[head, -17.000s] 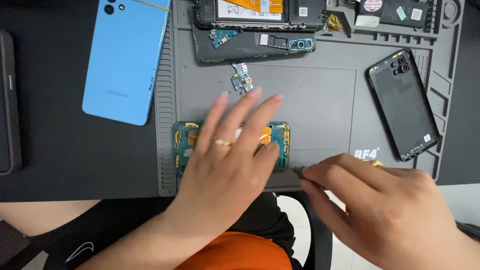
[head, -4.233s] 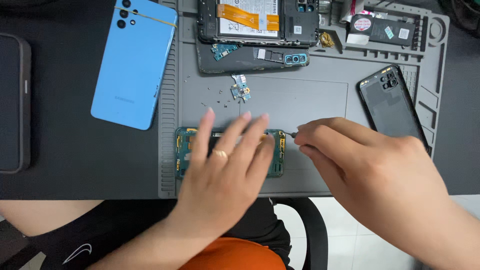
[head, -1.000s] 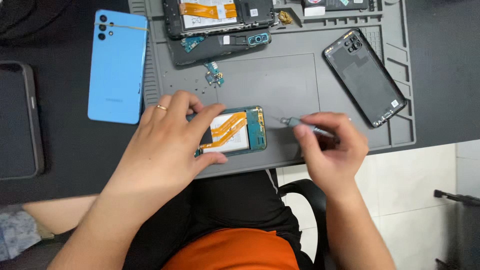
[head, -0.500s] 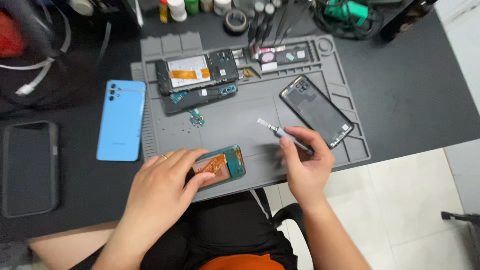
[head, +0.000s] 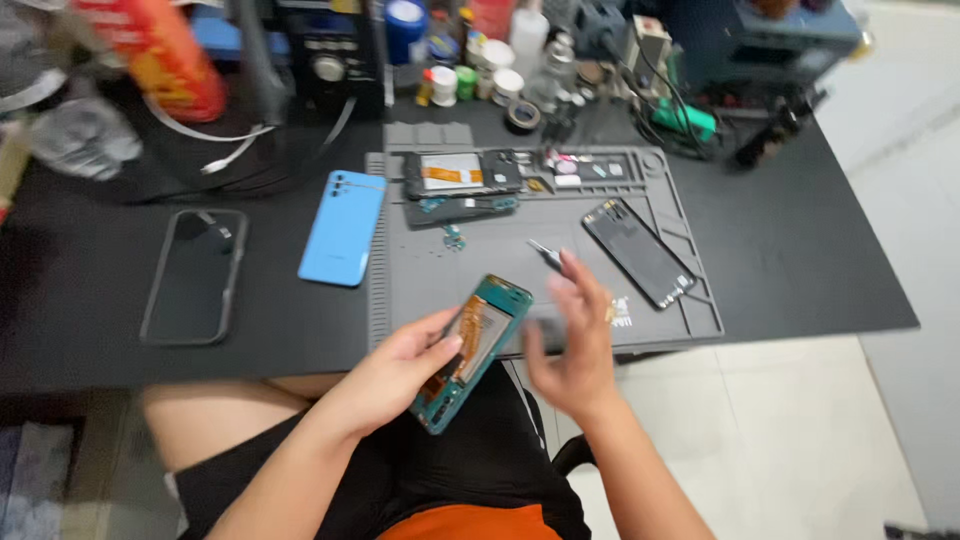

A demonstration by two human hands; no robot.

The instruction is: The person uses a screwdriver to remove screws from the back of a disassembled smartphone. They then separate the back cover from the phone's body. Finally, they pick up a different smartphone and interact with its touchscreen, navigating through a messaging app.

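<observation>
— What sort of place is this?
— A phone repair bench. A grey repair mat (head: 640, 330) lies on a black desk (head: 800, 260), with an opened phone (head: 462, 172) on it.
— Anything else?
— Bottles and jars (head: 470, 75) at the far edge, beside cables (head: 690, 110).

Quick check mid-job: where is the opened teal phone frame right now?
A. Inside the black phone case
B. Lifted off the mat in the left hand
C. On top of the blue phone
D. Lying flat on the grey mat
B: the left hand grips the teal phone frame, tilted, at the table's near edge, clear of the grey mat.
</observation>
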